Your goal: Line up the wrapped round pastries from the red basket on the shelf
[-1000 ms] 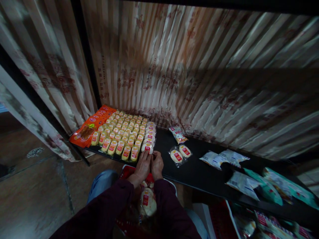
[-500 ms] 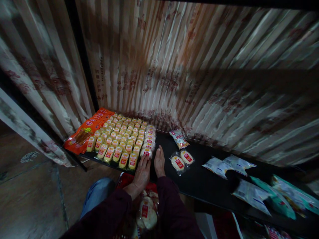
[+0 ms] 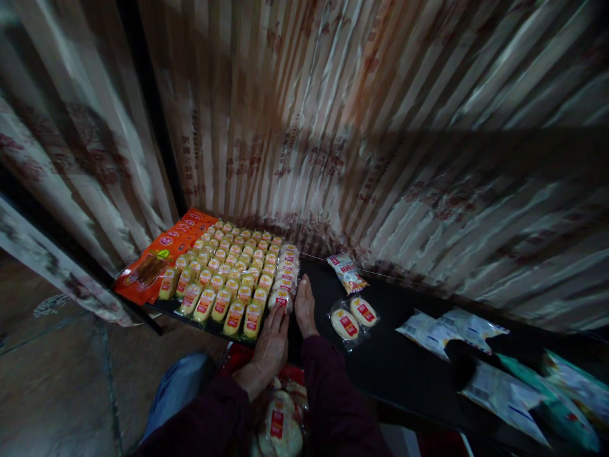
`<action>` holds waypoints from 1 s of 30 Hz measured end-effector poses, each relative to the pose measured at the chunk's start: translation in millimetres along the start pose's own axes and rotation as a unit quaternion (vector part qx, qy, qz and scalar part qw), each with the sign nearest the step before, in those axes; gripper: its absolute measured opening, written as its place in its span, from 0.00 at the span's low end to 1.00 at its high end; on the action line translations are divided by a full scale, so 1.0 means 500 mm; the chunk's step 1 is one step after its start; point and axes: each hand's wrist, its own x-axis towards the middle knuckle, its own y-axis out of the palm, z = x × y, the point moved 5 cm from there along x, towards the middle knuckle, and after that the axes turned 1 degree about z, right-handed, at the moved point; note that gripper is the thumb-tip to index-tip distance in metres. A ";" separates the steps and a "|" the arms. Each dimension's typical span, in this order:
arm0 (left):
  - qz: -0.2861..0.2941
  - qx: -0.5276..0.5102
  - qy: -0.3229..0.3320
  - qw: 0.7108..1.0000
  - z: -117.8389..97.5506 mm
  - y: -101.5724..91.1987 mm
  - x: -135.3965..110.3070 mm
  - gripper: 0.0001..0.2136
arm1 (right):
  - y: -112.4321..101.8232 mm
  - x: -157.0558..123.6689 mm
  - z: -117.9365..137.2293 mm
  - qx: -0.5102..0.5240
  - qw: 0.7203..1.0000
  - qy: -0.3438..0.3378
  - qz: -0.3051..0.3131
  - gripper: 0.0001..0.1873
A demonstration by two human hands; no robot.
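— How is your left grip?

— My left grip (image 3: 271, 346) lies spread flat, fingers straight and side by side, the fingertips on the nearest pack in the row of white round packs (image 3: 287, 276), close to the middle of the frame. It pinches nothing that I can see.

— And your right?

— My right grip (image 3: 306, 308) is on edge just right of that row's near end, fingers extended and together. Whether it touches the row I cannot tell.

— What sits beside the row?

— Along its left runs a block of yellow packs (image 3: 228, 273), set close in lines, with red and pale labels. Beyond them, left of centre, lie the orange bags (image 3: 176, 244), overlapping.

— Below your wrists?

— At bottom centre, a red container (image 3: 233, 357) shows between my purple sleeves (image 3: 328, 381), with loose white packs (image 3: 280, 422) in it.

— And to the right?

— On the black shelf (image 3: 375, 367), right of my right grip, a clear wrapper holds two white cakes (image 3: 345, 325). A small printed bag (image 3: 347, 273) lies behind it. Farther toward the lower right are silvery bags (image 3: 431, 333) and green bags (image 3: 556, 400).

— Behind everything?

— A striped curtain (image 3: 295, 127) fills the upper frame.
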 end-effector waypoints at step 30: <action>0.020 -0.019 -0.029 0.999 0.001 0.002 0.012 0.27 | 0.044 0.110 -0.009 0.060 0.998 0.021 0.018 0.46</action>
